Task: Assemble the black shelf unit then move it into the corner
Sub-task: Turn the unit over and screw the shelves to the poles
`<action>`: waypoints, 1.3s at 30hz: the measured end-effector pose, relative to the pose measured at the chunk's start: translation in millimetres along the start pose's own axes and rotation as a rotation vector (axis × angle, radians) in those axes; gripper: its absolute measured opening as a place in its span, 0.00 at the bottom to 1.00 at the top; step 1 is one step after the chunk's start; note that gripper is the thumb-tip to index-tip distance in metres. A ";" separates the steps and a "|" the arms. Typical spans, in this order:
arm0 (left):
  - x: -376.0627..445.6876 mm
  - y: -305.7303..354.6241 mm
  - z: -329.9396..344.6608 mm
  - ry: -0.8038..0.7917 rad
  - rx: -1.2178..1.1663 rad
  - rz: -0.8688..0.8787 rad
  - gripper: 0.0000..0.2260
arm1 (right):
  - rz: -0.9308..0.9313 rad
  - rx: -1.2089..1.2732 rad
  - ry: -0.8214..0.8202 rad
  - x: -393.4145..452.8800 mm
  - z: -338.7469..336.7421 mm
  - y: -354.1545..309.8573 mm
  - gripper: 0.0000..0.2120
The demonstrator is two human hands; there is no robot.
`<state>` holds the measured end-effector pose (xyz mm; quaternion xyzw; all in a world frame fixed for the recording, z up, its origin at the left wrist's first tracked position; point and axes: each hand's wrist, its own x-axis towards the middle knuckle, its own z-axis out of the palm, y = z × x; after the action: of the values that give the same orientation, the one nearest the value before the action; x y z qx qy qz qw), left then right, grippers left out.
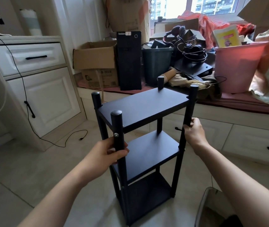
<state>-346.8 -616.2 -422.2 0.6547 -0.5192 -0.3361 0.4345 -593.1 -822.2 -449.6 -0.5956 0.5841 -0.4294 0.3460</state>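
The black shelf unit stands upright on the tiled floor in front of me, with three boards between four round black posts. My left hand grips the near left post just below the top board, where a silver screw head shows. On the near right post, my right hand grips at about the same height. The lowest board is partly hidden behind the upper ones.
A white cabinet with a trailing black cable stands to the left. Behind the shelf is a window bench crowded with a cardboard box, a black computer tower, a dark bin and a pink bucket. A chair edge is at lower right.
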 end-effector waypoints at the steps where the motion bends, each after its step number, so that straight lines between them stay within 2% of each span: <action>1: 2.2 0.5 -0.6 0.022 0.006 0.004 0.06 | -0.007 -0.009 0.004 -0.8 -1.0 1.0 0.10; 10: 32.6 -4.8 -1.3 0.183 -0.020 0.028 0.06 | -0.108 -0.083 0.016 -28.8 -30.7 10.2 0.07; 16: 47.9 -2.6 -4.9 0.261 0.015 -0.016 0.08 | -0.215 -0.068 -0.057 -69.5 -55.0 22.2 0.07; 25: 58.5 3.2 -2.9 0.387 0.029 -0.057 0.08 | -0.194 -0.041 -0.189 -109.2 -68.8 21.4 0.09; 27: 58.5 1.7 -0.2 0.424 0.048 -0.065 0.05 | -0.190 -0.057 -0.205 -113.8 -67.8 18.4 0.09; 30: 57.1 0.1 3.1 0.470 0.096 -0.118 0.08 | -0.176 -0.121 -0.235 -113.0 -68.3 10.1 0.07; 32: 54.5 1.2 5.6 0.442 0.124 -0.163 0.04 | -0.159 -0.167 -0.268 -109.4 -70.8 3.0 0.06; 36: 41.4 12.2 17.2 0.360 0.158 -0.245 0.12 | -0.122 -0.199 -0.287 -103.3 -78.4 -4.8 0.08; 39: 26.6 27.9 30.2 0.308 0.200 -0.279 0.12 | -0.098 -0.191 -0.306 -101.3 -82.3 -6.0 0.09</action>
<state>-378.3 -651.0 -408.3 0.8036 -0.3818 -0.2361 0.3909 -660.9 -713.8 -422.8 -0.7119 0.5331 -0.2927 0.3512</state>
